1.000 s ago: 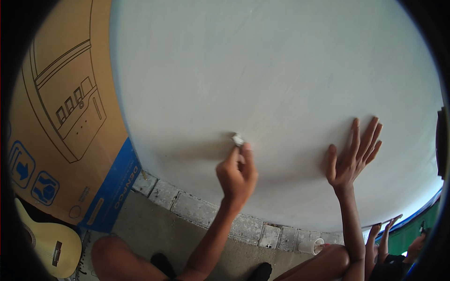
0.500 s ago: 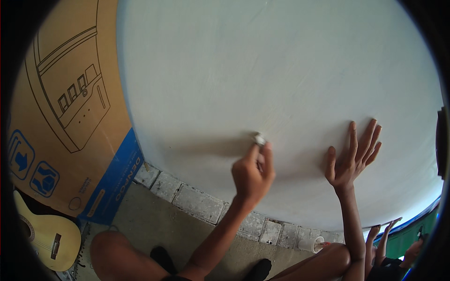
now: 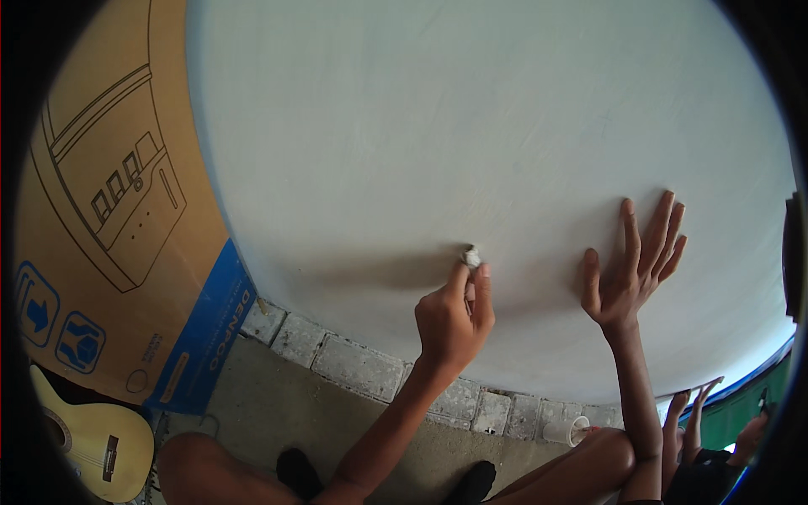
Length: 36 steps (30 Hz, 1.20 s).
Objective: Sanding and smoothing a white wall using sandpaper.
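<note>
A large pale grey-white wall (image 3: 362, 143) fills most of the view. My left hand (image 3: 454, 324) is closed, pinching a small whitish crumpled wad (image 3: 472, 256) between thumb and fingers. The wad is at the wall's surface in the lower middle, and a long shadow stretches left from it. What the wad is made of cannot be made out. Farther right, my right hand (image 3: 629, 282) lies against the wall with its fingers spread and nothing in it.
A big cardboard box (image 3: 93, 151) with a blue band leans at the left, above a yellow guitar (image 3: 93, 450). Grey blocks (image 3: 358, 366) line the wall's foot. A white cup (image 3: 566, 431) sits near my right knee. At the far right, another person (image 3: 741, 446) raises both hands toward the wall.
The view has tilted slightly, so the box and guitar sit lower in it. My left hand has shifted only a little with the wad. My right hand stays spread on the wall.
</note>
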{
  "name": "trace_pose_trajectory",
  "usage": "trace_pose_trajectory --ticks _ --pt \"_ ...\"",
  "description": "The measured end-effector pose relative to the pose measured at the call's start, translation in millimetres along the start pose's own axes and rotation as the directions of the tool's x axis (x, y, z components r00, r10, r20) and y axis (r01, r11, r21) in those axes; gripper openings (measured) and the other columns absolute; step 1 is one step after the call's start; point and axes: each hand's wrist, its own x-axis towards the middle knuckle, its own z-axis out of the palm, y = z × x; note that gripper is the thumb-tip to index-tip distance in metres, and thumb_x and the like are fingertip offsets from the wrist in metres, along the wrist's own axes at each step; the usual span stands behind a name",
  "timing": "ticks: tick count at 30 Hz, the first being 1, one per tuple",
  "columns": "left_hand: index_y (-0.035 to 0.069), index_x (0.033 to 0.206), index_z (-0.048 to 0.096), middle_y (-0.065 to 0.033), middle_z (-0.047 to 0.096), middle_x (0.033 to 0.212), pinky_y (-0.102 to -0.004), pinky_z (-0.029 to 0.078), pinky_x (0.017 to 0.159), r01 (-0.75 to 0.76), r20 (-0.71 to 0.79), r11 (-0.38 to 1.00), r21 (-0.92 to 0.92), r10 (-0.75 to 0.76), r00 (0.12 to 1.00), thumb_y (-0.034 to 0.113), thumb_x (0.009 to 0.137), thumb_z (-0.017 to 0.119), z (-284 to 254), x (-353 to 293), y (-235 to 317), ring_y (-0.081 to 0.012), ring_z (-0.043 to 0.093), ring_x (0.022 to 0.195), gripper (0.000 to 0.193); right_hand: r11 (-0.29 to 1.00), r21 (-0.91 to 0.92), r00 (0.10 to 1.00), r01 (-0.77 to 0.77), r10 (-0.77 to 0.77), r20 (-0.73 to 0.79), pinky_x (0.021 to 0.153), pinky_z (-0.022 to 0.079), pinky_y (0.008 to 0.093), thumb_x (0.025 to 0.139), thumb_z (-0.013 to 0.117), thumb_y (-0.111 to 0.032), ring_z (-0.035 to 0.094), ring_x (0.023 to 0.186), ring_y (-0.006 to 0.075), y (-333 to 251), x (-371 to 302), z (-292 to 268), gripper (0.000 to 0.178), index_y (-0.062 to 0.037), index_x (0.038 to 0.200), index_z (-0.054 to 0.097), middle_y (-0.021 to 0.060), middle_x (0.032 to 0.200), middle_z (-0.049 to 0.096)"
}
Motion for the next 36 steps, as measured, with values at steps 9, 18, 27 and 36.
trace_pose_trajectory --ticks 9,18,27,36 --pt "-0.001 0.091 0.067 0.0033 0.052 0.055 -0.0258 0.028 0.041 0.069 -0.169 0.997 0.039 -0.062 0.984 0.016 0.104 0.059 -14.0 14.1 -19.8 -0.005 0.045 0.044 0.023 1.0 -0.009 0.997 0.023 -0.022 0.08 0.124 -0.004 0.0538 0.091 0.056 -0.044 0.016 0.156 0.0396 0.7 -7.9 -5.6 0.064 -0.019 0.15 0.052 0.0267 0.163 0.028" --pt "0.001 0.093 0.07 0.0057 0.051 0.054 -0.0235 0.027 0.04 0.108 -0.078 0.994 0.001 -0.107 0.991 0.019 0.103 0.061 -10.8 8.6 -16.6 -0.0032 0.045 0.043 0.023 0.999 -0.016 0.995 0.037 -0.036 0.098 0.125 -0.003 0.0537 0.091 0.057 -0.042 0.019 0.156 0.0392 4.7 -8.2 -7.5 0.063 -0.0185 0.149 0.054 0.0263 0.163 0.03" --pt "-0.002 0.093 0.067 0.0035 0.053 0.055 -0.0258 0.033 0.044 0.071 0.1 0.997 0.039 -0.075 0.992 0.018 0.103 0.061 0.3 -6.6 -1.4 -0.0049 0.047 0.046 0.024 0.999 -0.007 0.998 0.045 -0.045 0.045 0.125 -0.002 0.0545 0.091 0.056 -0.043 0.019 0.155 0.0395 1.1 -7.9 -1.9 0.063 -0.0188 0.148 0.054 0.0263 0.163 0.03" --pt "0.001 0.094 0.066 0.0038 0.054 0.056 -0.026 0.033 0.041 0.157 -0.182 0.987 -0.027 -0.159 0.97 0.018 0.106 0.055 -29.5 24.9 -32.8 -0.0056 0.048 0.045 0.023 0.998 -0.017 0.996 0.056 -0.054 0.078 0.124 -0.002 0.0551 0.09 0.056 -0.045 0.019 0.155 0.0403 0.2 -14.6 -1.3 0.064 -0.0189 0.148 0.054 0.0266 0.162 0.031"
